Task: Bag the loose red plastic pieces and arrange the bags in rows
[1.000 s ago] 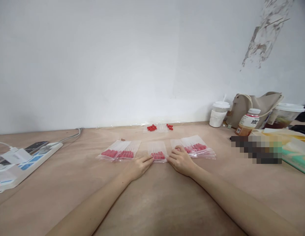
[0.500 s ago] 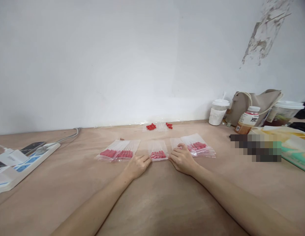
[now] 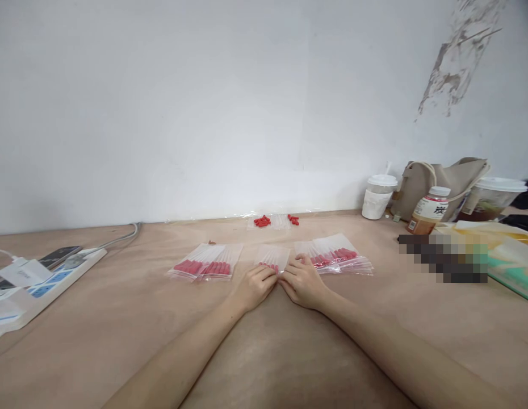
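Note:
A clear plastic zip bag with several small red sticks in it lies flat in the middle of the table. At its near edge, my left hand is closed, fingertips on the left part of that edge. My right hand is closed on the same edge from the right, so the two hands almost meet and cover part of the red sticks. To the left lie filled bags with red sticks side by side. Beyond my right hand is an overlapping stack of filled bags.
Loose red pieces lie on plastic near the wall. At the left are a power strip and a phone. A lidded cup, a bottle, a handbag and a green-yellow packet stand or lie at right.
Both hands have moved along the near edge of the middle bag toward each other, the left one rightward and the right one leftward. More of the bag's red sticks are covered now.

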Demonstrator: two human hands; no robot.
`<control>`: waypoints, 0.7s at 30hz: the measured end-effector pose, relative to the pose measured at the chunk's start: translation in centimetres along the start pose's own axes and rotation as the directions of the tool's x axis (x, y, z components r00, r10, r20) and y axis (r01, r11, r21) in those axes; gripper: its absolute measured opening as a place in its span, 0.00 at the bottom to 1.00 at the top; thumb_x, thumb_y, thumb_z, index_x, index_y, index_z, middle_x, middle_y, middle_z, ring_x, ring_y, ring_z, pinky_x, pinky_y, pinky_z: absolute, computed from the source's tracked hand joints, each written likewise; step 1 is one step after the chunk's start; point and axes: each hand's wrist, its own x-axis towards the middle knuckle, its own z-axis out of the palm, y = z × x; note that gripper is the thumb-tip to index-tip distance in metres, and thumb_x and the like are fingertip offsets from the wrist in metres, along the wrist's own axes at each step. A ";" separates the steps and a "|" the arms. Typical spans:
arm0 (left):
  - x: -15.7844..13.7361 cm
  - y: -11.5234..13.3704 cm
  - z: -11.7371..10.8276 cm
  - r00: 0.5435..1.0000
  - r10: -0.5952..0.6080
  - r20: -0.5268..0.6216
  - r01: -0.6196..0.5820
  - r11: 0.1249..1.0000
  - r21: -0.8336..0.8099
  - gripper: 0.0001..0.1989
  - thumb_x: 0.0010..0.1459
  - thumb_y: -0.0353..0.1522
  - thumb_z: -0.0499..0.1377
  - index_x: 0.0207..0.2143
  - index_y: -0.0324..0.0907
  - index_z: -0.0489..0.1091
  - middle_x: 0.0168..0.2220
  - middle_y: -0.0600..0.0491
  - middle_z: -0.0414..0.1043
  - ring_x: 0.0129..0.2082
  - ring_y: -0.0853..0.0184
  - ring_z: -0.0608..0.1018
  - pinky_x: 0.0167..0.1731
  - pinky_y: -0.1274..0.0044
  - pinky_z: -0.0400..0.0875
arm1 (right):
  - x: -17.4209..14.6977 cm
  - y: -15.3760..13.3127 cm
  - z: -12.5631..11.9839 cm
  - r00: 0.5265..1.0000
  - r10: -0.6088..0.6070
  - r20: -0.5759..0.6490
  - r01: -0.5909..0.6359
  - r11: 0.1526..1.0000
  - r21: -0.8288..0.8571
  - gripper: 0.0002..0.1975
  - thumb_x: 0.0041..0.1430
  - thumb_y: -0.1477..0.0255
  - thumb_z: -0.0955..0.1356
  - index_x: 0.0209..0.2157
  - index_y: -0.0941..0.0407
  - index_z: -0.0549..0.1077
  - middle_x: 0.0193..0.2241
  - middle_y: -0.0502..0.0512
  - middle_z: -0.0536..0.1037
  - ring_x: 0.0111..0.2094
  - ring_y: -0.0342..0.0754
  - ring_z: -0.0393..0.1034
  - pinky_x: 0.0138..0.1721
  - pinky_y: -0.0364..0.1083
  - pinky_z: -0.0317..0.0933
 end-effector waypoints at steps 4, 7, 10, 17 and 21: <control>0.4 0.2 -0.4 0.998 0.066 0.011 -0.066 0.996 0.060 0.10 0.59 0.26 0.49 0.28 0.38 0.68 0.26 0.52 0.70 0.29 0.69 0.72 0.31 0.77 0.68 | 0.1 -0.1 0.0 1.000 -0.008 -0.009 0.008 1.000 -0.008 0.09 0.56 0.73 0.60 0.25 0.57 0.68 0.23 0.52 0.70 0.31 0.44 0.59 0.42 0.49 0.45; 0.3 -0.2 -0.7 0.991 0.131 0.036 -0.135 0.983 0.128 0.11 0.59 0.25 0.48 0.26 0.37 0.67 0.25 0.51 0.70 0.28 0.68 0.72 0.30 0.76 0.67 | -0.1 0.0 -0.2 1.000 -0.013 -0.024 0.012 1.000 -0.026 0.08 0.55 0.75 0.60 0.25 0.57 0.68 0.23 0.51 0.70 0.30 0.44 0.59 0.43 0.49 0.45; -0.1 -0.7 -0.9 0.982 0.181 0.054 -0.188 0.966 0.177 0.11 0.59 0.25 0.48 0.27 0.36 0.67 0.27 0.50 0.70 0.28 0.69 0.72 0.30 0.76 0.67 | -0.3 0.0 -0.4 0.999 0.006 -0.042 -0.006 1.000 -0.007 0.07 0.55 0.77 0.60 0.25 0.58 0.67 0.23 0.50 0.69 0.29 0.42 0.59 0.43 0.49 0.44; -0.5 -1.1 -1.1 0.978 0.208 -0.034 -0.200 0.968 0.149 0.06 0.58 0.26 0.51 0.36 0.37 0.67 0.35 0.50 0.72 0.35 0.68 0.73 0.34 0.75 0.68 | -0.5 0.2 -0.7 0.996 0.054 -0.072 -0.050 0.997 0.055 0.08 0.56 0.76 0.60 0.26 0.57 0.67 0.23 0.49 0.70 0.30 0.41 0.60 0.44 0.48 0.44; -0.6 -1.2 -0.9 0.975 0.216 -0.056 -0.207 0.969 0.136 0.06 0.58 0.25 0.52 0.35 0.37 0.68 0.33 0.50 0.73 0.34 0.68 0.74 0.34 0.76 0.69 | -0.3 0.1 -0.7 0.995 -0.019 -0.096 0.019 1.000 0.002 0.07 0.57 0.74 0.61 0.29 0.55 0.69 0.25 0.50 0.71 0.32 0.42 0.60 0.44 0.49 0.44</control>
